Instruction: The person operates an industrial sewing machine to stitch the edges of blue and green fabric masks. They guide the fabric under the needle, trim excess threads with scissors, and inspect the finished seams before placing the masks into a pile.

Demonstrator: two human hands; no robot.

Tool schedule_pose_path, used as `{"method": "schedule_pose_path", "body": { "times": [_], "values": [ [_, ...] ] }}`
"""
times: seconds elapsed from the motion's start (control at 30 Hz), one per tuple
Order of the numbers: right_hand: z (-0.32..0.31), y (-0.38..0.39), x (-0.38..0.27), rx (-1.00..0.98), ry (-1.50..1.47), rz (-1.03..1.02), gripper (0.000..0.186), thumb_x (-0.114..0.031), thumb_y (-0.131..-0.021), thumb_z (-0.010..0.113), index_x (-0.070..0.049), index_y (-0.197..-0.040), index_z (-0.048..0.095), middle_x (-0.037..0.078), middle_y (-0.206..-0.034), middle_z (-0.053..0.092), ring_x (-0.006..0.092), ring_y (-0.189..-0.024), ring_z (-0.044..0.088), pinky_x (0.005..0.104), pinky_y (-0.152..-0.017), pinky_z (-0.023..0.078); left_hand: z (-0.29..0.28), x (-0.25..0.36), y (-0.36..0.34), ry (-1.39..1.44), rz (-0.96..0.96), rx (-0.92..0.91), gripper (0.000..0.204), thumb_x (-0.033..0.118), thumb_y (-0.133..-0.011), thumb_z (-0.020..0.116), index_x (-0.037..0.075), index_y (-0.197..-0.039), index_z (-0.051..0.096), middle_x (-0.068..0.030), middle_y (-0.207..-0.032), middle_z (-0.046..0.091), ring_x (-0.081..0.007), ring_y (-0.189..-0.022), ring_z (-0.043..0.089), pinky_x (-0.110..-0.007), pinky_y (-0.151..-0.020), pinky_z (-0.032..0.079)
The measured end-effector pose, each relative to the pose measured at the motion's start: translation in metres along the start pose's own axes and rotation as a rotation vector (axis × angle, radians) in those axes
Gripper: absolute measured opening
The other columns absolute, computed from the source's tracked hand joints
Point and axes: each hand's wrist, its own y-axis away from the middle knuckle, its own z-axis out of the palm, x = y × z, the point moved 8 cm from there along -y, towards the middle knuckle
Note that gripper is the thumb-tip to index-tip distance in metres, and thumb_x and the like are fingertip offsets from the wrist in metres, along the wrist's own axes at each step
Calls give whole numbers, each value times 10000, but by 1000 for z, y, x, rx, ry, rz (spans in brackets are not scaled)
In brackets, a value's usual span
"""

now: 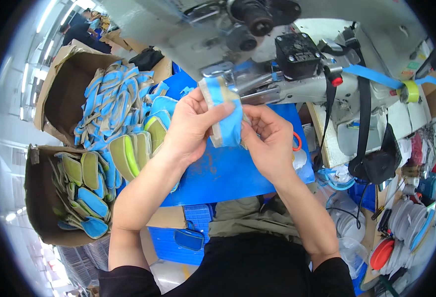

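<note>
A blue and beige fabric piece (233, 126) is held up between both hands, just in front of the sewing machine's (290, 86) metal working parts. My left hand (187, 129) pinches its left side, thumb lying across the blue face. At its right edge, the fingers of my right hand (271, 142) are closed on the same piece, their tips partly hidden behind it. Left of my left wrist, several olive and lime-edged fabric pads (124, 156) lie stacked on the blue tabletop (218, 175). A red ring-shaped handle (297, 141) shows beside my right hand.
Two cardboard boxes stand at left: the upper box (54, 84) with tangled blue and beige pieces, the lower box (37, 198) with blue and green pads. Blue tape (371, 75) runs past a yellow-green roll (410, 92). Thread cones (408, 220) crowd the right. A person (82, 37) is far left.
</note>
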Motion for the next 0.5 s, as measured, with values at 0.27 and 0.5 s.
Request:
{"method": "schedule_pose_path", "body": {
  "times": [0.27,0.5],
  "values": [
    [7,3,-9,-24,-189,81,260,26,-962,673,53,-1220,670,78,-1050,740,93,-934,691,240,-803,561,2,11,-9,0,-38,70,377,-55,-875,743,5,-1223,611,-87,-1030,740,-146,-862,731,-297,-758,606],
    [3,3,-5,-22,-172,127,305,-26,-952,731,63,-1235,658,92,-1090,739,107,-956,689,244,-861,550,5,12,-9,-33,-8,52,419,-36,-840,779,-13,-1215,593,-90,-1025,725,-151,-861,719,-302,-757,596]
  ]
}}
